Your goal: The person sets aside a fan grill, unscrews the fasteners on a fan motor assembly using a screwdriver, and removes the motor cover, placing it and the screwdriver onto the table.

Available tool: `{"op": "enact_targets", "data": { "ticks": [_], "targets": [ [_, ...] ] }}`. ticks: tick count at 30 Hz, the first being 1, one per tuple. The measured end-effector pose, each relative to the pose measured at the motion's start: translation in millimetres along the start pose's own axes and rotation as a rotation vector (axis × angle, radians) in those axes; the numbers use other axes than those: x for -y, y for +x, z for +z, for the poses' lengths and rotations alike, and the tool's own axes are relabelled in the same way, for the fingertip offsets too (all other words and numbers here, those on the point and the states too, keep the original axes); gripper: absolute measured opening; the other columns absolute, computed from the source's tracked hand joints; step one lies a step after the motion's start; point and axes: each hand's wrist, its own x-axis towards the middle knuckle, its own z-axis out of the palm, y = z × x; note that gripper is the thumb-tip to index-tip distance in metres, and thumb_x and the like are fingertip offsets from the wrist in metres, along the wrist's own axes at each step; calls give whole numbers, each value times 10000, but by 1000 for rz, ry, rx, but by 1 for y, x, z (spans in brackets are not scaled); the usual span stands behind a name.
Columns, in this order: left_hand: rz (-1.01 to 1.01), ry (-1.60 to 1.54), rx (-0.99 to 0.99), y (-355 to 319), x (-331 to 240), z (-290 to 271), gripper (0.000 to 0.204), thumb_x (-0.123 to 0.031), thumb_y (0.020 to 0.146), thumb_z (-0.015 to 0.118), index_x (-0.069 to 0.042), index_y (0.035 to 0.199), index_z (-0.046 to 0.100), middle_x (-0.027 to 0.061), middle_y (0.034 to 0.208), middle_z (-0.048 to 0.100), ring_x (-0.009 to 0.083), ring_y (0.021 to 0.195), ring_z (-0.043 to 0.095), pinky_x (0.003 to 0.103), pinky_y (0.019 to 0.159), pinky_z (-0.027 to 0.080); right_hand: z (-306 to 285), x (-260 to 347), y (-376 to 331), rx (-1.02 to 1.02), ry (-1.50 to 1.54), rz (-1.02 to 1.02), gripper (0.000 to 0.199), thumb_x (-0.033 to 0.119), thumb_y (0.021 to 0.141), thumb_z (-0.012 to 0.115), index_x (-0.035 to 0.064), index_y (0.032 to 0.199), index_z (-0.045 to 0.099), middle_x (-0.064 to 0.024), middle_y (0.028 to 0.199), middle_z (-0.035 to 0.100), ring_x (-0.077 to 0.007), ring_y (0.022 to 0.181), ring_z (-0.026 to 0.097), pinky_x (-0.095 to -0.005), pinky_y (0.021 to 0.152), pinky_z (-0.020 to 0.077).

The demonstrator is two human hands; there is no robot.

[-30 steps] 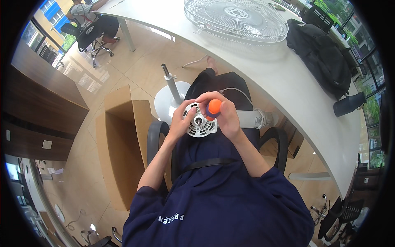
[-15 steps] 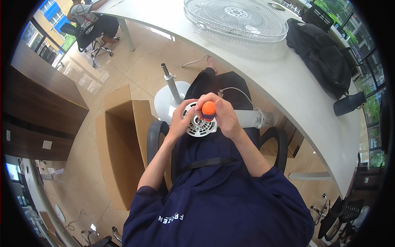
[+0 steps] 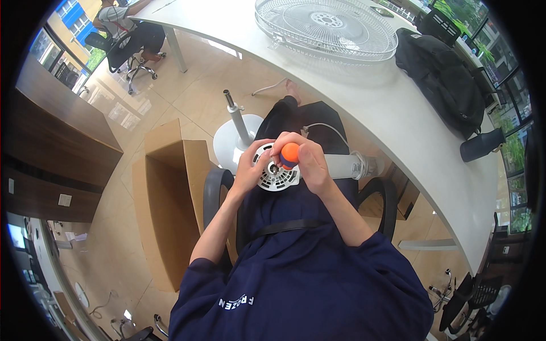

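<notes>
While the right hand (image 3: 310, 165) is closed round an orange-handled screwdriver (image 3: 289, 153) at the centre of the frame, its grip end faces the camera, so the tool's long axis runs away from the lens, down into the white vented motor cover (image 3: 276, 175) just beneath it. The tip is hidden behind the handle; it appears to meet the cover near its hub, but I cannot tell exactly where. The left hand (image 3: 250, 170) curls round the cover's left rim, fingers wrapped on the edge, steadying it on the lap. Both hands touch the cover; the right is the one over its middle. To the right of the cover a white tube (image 3: 347, 166) sticks out sideways. Above and left, a round fan base with pole (image 3: 236, 128) stands on the floor, beside an open cardboard box (image 3: 165, 193). Along the upper right of the frame runs the white table (image 3: 398, 113), bearing a wire fan grille (image 3: 325, 28) and a black bag (image 3: 441, 74).
</notes>
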Motion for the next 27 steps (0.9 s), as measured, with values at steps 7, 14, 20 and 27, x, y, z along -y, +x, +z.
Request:
{"op": "enact_targets", "data": {
  "ticks": [7, 14, 20, 27],
  "targets": [
    [9, -11, -5, 1, -8, 2, 351, -233, 1018, 567, 1, 1270, 634, 139, 1179, 702, 206, 1107, 650, 344, 988, 482, -1, -17, -2, -88, 81, -116, 490, 427, 943, 748, 79, 1126, 456, -50, 967, 555, -92, 864, 516, -238, 788, 439],
    [-25, -26, 16, -1, -6, 0, 352, -228, 1019, 567, 3, 1276, 629, 139, 1183, 699, 203, 1106, 647, 348, 985, 486, -5, 3, -1, -34, -25, -53, 444, 443, 1034, 589, 20, 1166, 562, -64, 953, 576, -111, 884, 538, -261, 801, 441],
    [46, 12, -4, -1, -3, 1, 354, -227, 1018, 569, 1, 1283, 627, 139, 1177, 697, 197, 1081, 657, 336, 958, 500, 0, 0, -6, -29, 92, -34, 397, 407, 1020, 620, 24, 1107, 565, -65, 881, 572, -109, 827, 538, -258, 776, 441],
    [7, -15, -6, 1, -9, 2, 348, -221, 1011, 580, -2, 1277, 634, 135, 1179, 704, 204, 1096, 657, 333, 970, 495, -5, -1, 0, 3, 65, -125, 328, 323, 990, 677, 16, 1055, 582, -101, 986, 595, -112, 875, 564, -251, 806, 455]
  ]
}}
